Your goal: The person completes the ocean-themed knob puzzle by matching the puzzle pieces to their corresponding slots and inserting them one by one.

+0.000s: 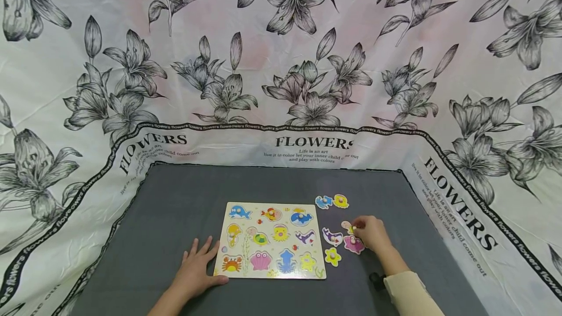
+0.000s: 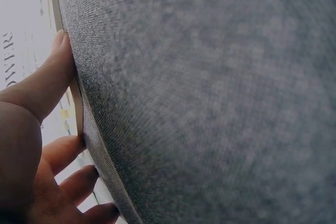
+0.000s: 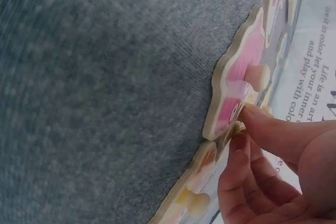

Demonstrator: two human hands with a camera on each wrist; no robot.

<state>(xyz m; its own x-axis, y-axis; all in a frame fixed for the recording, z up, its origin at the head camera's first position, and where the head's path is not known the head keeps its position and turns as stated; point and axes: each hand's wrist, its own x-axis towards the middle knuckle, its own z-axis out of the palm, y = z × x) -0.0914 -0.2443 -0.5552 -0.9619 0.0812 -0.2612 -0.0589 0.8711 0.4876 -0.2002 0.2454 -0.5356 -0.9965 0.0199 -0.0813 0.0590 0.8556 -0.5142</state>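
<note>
Just right of the puzzle board (image 1: 252, 273), a small pink-and-yellow piece (image 1: 347, 226) seems pinched between right hand (image 1: 373, 235) thumb and fingertips; the left hand (image 1: 194, 268), fingers spread, touches the board's lower-left corner.

Flower-printed fabric (image 1: 259, 62) bordering a grey tabletop (image 1: 189, 204) on three sides suggests a screened-off nook, room type unclear.

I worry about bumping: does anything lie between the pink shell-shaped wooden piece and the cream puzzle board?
Yes: the purple and white curved wooden piece and the yellow star-shaped wooden piece lie between the shell and the board.
</note>
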